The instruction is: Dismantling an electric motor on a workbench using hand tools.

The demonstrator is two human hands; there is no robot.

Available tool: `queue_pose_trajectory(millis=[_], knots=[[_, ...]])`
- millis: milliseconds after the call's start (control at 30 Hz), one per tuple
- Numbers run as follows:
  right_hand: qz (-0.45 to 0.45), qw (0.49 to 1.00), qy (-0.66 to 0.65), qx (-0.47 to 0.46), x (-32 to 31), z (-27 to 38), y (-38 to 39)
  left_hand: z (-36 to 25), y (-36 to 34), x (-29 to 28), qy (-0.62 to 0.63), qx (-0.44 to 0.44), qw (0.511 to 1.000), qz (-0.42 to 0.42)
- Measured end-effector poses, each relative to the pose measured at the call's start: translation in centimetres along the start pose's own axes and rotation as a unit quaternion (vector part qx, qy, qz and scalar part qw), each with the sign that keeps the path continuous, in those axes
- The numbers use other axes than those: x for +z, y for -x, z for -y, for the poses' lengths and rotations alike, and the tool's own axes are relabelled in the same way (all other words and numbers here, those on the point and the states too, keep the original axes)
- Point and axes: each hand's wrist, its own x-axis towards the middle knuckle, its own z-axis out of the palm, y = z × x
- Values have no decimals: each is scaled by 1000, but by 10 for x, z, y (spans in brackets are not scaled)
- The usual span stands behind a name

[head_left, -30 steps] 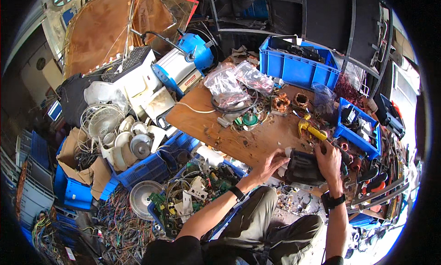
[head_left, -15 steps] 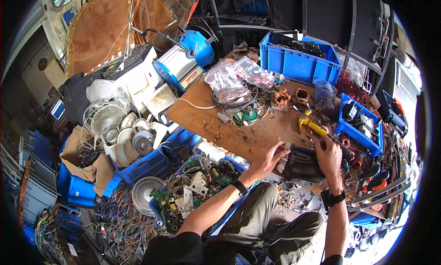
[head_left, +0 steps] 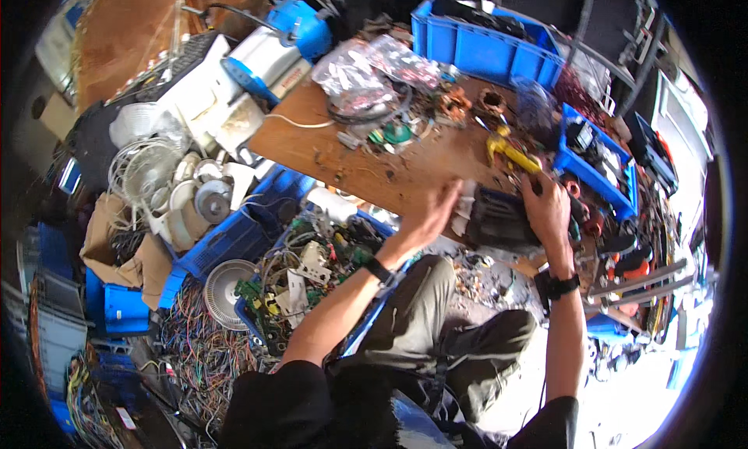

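A black box-shaped plastic part with a ribbed top lies at the near edge of the wooden table, a ragged white strip along its left end. My right hand grips its right end, thumb and fingers bent around the edge. Just left of the white strip is my left hand, smeared by motion; its fingers look stretched out and hold nothing visible. Beyond the part lies a yellow-handled tool, its kind unclear.
On the wooden table are plastic bags, copper windings and scraps. Blue crates stand at the back and a smaller blue bin at the right. Circuit boards fill a crate left of my knees, beside tangled wires.
My left hand has come off the white strip and moved slightly left, fingers straighter. My right hand stays on the black part. The whole view has shifted, with things now higher and further left.
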Motion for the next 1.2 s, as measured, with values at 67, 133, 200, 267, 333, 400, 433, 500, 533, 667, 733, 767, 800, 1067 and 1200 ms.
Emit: queue_pose_trajectory(millis=[67, 133, 200, 267, 333, 400, 433, 500, 533, 667, 733, 767, 800, 1067, 1200], knots=[[-1, 1000, -8, 0, -1, 3, -2, -6, 7, -6, 28, 69, 997, 12], [6, 1000, -16, 3, -1, 9, -3, -1, 13, -7, 138, 65, 987, 49], [18, 999, -25, 17, -2, 7, -2, -5, 13, -12, 115, 28, 990, 72], [23, 999, -13, 28, -5, 6, 0, -11, 8, -17, 27, 60, 996, 67], [25, 999, -15, 33, -4, 5, 1, -16, 9, -16, 52, 70, 994, 59], [21, 999, -1, 33, -4, 4, 1, -13, 4, -16, -9, 109, 993, 37], [17, 999, 11, 31, -3, 3, 1, -12, 0, -16, -71, 147, 986, 12], [13, 1000, -8, 25, -3, 2, 1, -12, -8, -14, -79, 115, 990, 14], [19, 999, -10, 25, -4, 4, 0, -9, -11, -17, -129, 105, 986, 19], [12, 999, -20, 23, -3, 5, 2, -12, -24, -19, -84, -44, 993, 65], [10, 1000, -9, 24, -5, 5, 2, -16, -29, -18, 104, -159, 977, 98], [10, 1000, 0, 24, -5, 5, 2, -16, -29, -19, 104, -157, 977, 100], [6, 1000, -9, 20, -3, 4, 2, -15, -26, -20, 99, -153, 979, 93], [-13, 998, -61, 24, -2, -1, 2, -24, 14, -11, 31, 84, 995, 33], [-45, 994, -100, -22, -3, -5, 3, -14, 13, -15, 69, 58, 989, 117]])
